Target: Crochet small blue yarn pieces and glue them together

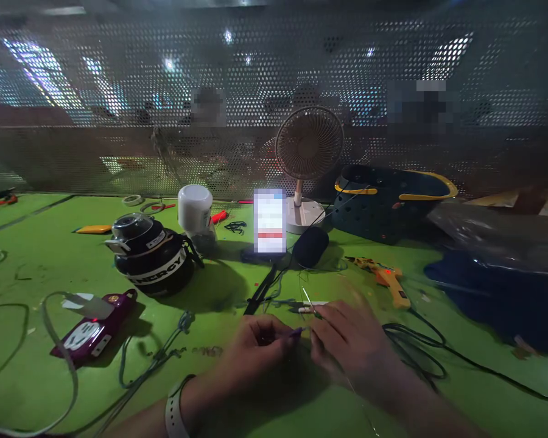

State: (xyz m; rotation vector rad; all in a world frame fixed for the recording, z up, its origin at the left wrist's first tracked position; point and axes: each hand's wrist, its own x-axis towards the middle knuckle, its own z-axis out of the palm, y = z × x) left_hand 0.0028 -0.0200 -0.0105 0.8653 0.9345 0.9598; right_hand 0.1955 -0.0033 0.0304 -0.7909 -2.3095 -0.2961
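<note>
In front of me, at the lower middle, my left hand (265, 344) is closed in a pinch on a small purple piece (296, 333); its exact kind is too small to tell. Close by on the right, my right hand (347, 334) grips a thin, pointed metal tool (307, 297), like a crochet hook, with a bit of green near the fingers. Its tip points up and away from the purple piece. A fine strand (363, 404) trails below the right hand. The right fingers are slightly blurred and nearly meet the left fingertips.
Beyond my hands stand a lit phone (270, 222), a dark rounded object (310, 246), a fan (309, 146) and a dark basket (388, 207). A glue gun (388, 280) and cable lie right. To the left are a black bottle (153, 255) and a purple power strip (94, 328).
</note>
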